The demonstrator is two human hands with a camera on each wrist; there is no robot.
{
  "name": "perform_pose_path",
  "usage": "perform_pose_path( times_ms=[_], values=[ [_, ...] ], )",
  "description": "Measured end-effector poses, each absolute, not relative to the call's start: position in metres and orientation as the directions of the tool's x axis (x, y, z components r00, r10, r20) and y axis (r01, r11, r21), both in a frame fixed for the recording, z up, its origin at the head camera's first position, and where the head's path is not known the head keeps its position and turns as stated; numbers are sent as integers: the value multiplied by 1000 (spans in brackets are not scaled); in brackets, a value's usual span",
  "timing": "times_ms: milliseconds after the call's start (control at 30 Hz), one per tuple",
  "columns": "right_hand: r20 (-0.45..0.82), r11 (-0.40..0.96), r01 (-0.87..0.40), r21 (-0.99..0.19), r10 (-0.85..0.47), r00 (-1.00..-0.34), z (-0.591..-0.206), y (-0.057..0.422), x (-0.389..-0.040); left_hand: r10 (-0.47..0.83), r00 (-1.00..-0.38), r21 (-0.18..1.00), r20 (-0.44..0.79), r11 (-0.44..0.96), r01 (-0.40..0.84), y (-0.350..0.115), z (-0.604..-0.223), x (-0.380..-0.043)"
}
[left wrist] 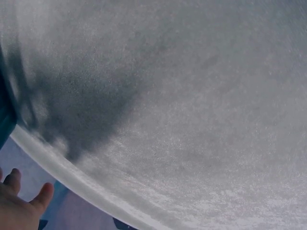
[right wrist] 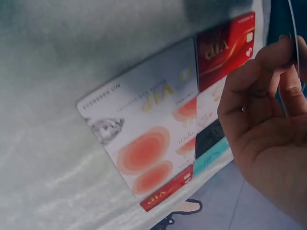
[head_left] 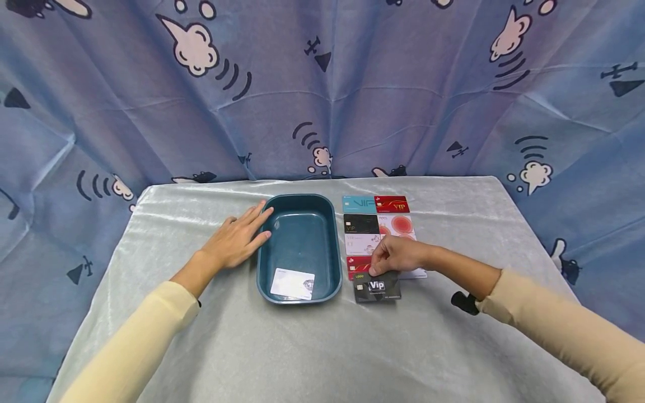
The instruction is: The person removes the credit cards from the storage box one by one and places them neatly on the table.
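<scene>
My right hand (head_left: 398, 254) pinches a black "Vip" card (head_left: 377, 288) by its upper edge, between thumb and fingers. In the right wrist view that card (right wrist: 293, 28) shows nearly edge-on in the fingers. It hangs just in front of the rows of cards, overlapping a red card (head_left: 356, 264) in the head view. On the other side, my left hand (head_left: 239, 238) rests with spread fingers at the left rim of a dark teal tray (head_left: 262, 263). A white card (head_left: 292, 284) lies inside, at the tray's near end.
Right of the tray lie a blue VIP card (head_left: 359, 204), a red VIP card (head_left: 393, 204), a black VIP card (head_left: 360, 224) and several white patterned ones, edge to edge. A pale cloth (head_left: 282, 352) covers the table. Behind it hangs a blue printed curtain (head_left: 282, 101).
</scene>
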State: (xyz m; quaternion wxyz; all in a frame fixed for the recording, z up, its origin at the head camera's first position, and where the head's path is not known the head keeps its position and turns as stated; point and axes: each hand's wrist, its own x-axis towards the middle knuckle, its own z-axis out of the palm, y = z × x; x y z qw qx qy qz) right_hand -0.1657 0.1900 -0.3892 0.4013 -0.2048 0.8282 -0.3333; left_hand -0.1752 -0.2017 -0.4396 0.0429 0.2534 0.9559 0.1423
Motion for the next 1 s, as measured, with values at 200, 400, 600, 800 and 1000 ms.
perform_pose_path(
  times_ms=[200,400,600,800,1000],
  values=[
    [-514,677,-82,-731,-627,-586,-403,190,-162,496,-868,297,-8,830,472,-202,-440,-175],
    [-496,668,-84,-739,-624,-604,-409,188,-157,497,-868,301,-3,828,474,-201,-439,-175],
    [-464,664,-109,-740,-620,-632,-412,187,-154,500,-866,304,-3,826,475,-201,-439,-174],
    [-469,698,-135,-703,-599,-650,-416,187,-155,499,-867,304,0,826,475,-201,-439,-174],
    [-496,713,-110,-693,-581,-645,-416,188,-157,497,-868,303,4,826,475,-201,-439,-174]
  ],
)
